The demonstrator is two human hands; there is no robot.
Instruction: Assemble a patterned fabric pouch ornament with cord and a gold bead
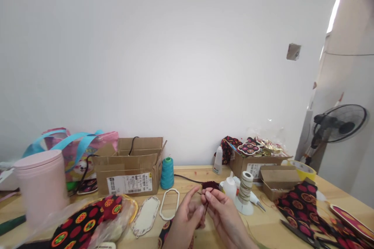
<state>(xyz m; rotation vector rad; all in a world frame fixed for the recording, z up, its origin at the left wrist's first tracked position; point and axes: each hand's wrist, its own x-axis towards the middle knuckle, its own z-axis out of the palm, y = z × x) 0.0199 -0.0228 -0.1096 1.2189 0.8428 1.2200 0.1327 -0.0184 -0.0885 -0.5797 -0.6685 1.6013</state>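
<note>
My left hand (187, 220) and my right hand (223, 212) are close together above the front middle of the table. Between thumb and fingertips, my right hand pinches a thin dark red cord (206, 207). The left hand's fingers are curled around the same cord, partly hiding it. Behind the fingers lies a dark red bundle of cord (210, 185). A patterned dark fabric piece (164, 235) shows under my left wrist. Left of the hands are a white scalloped-edge frame (169, 204) and a pale oblong plaque (146, 216).
Behind stand a cardboard box (128, 169), a teal thread cone (167, 173) and a box of fabric pieces (254, 165). To the right are a squeeze bottle (230, 188), a cord spool (245, 188) and black scissors (300, 233). A pink canister (42, 190) stands left.
</note>
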